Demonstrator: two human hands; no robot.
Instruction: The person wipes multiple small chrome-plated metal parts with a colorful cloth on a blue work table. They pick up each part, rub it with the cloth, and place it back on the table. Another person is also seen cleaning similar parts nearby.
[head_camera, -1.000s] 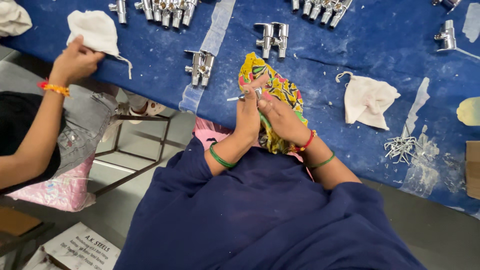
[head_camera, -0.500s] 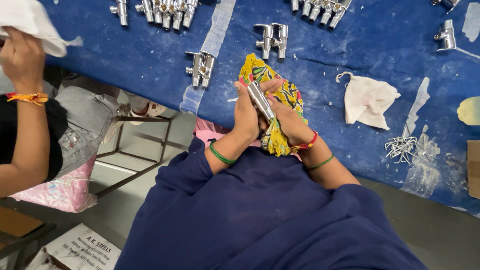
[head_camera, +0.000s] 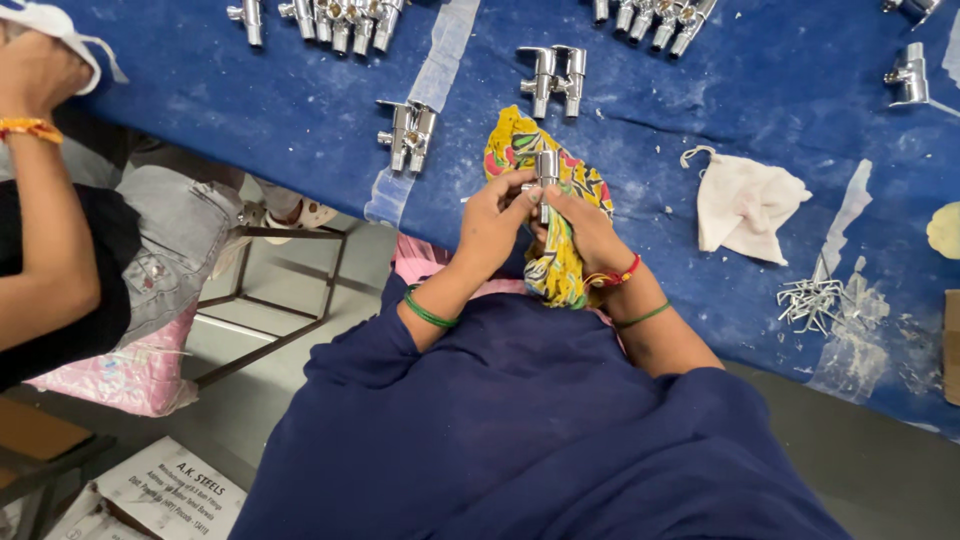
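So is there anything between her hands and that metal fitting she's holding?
Partly. The colourful cloth lies under the right hand, wrapped around the metal fitting. The left hand seems to touch it bare; contact is hard to see.

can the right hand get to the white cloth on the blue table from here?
Probably yes, once freed. The white cloth lies just beyond the right hand, with only bare blue table between. But that hand is gripping the chrome valve and patterned cloth.

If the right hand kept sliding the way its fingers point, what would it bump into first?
Probably the left hand: the right hand points leftward across the shiny metal tap fitting and yellow patterned cloth they share.
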